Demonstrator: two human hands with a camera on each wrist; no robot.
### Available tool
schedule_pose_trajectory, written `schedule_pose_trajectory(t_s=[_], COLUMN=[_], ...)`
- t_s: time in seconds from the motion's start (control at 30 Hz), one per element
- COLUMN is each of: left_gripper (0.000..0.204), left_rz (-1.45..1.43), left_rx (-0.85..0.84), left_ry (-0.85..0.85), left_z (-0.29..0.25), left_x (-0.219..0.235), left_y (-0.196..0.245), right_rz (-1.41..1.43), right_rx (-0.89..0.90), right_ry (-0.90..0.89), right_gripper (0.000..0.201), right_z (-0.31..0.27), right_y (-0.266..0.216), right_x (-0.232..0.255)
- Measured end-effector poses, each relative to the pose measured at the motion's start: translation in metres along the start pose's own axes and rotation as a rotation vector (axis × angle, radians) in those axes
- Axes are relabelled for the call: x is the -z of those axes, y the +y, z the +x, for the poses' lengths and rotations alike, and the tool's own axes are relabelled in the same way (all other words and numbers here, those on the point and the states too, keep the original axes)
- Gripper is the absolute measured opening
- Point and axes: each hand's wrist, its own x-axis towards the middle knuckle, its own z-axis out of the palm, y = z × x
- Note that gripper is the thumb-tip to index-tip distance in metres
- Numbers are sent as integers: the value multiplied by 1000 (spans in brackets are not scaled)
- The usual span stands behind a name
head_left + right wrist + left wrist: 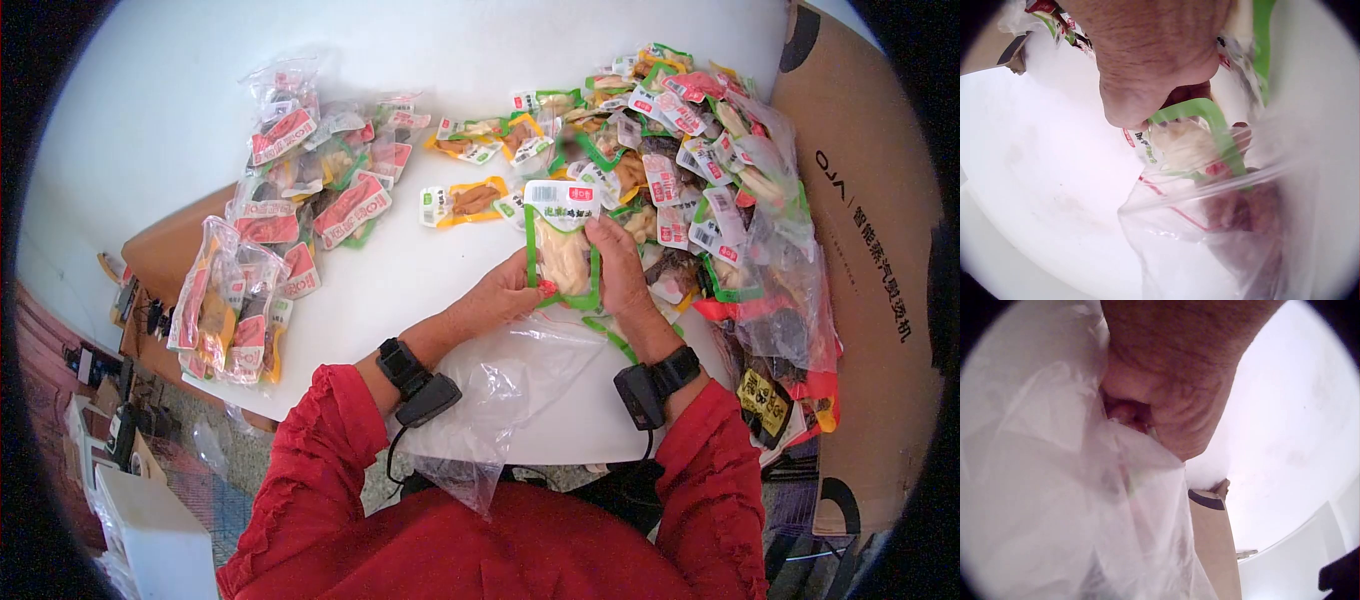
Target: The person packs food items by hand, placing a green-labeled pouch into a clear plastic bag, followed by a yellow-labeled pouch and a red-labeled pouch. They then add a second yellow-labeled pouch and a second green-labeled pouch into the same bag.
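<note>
A green-edged snack packet [562,245] with pale food behind a clear window stands upright between both hands. My right hand [622,268] grips its right side, thumb on the front. At the lower left of the packet is my left hand [505,290], its fingers pinching the mouth of a clear plastic bag [510,380] that hangs toward the lap. Through the bag film, the left fingers [1235,209] show in the right wrist view beside a green packet edge [1219,125]. In the left wrist view the bag [1079,506] hides most of the left fingertips.
Several loose packets [470,203] lie beyond the hands on the white table [370,300]. A big heap of packets [690,150] fills the right side, beside a tall cardboard box [860,200]. Filled clear bags [265,220] of red-labelled packets are piled at the left.
</note>
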Motion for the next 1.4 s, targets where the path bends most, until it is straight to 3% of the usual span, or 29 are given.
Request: schedule_pose_trajectory(t_s=[0.2,0.33,0.43,0.7,0.87,0.97,1.03,1.13,1.23,1.4], left_gripper=[49,44,43,44,45,46,47,47,45,44], left_rz=[42,-88,-119,-93,-27,-79,-88,-108,-98,-85], left_rx=[78,7,-13,-47,81,-5,-1,-4,35,68], left_ry=[-27,21,40,61,24,51,52,57,51,47], left_z=[0,1,2,2,-3,1,2,2,-2,-1], left_x=[5,5,6,2,4,3,4,4,4,5], left_y=[1,-1,-3,0,12,4,1,1,8,5], right_rz=[11,-129,-175,-112,-85,-124,-220,-184,-296,-193], right_rx=[-10,82,62,35,43,28,44,37,140,60], right_ry=[-69,-176,-153,-173,-189,-162,-13,45,-37,25], right_gripper=[31,28,28,26,26,29,35,42,45,45], right_z=[-1,-8,-8,-8,-6,-4,0,7,10,9], right_y=[-3,-14,-10,-11,-8,-2,7,21,29,25], right_x=[1,-12,-11,-11,-9,-3,3,12,19,16])
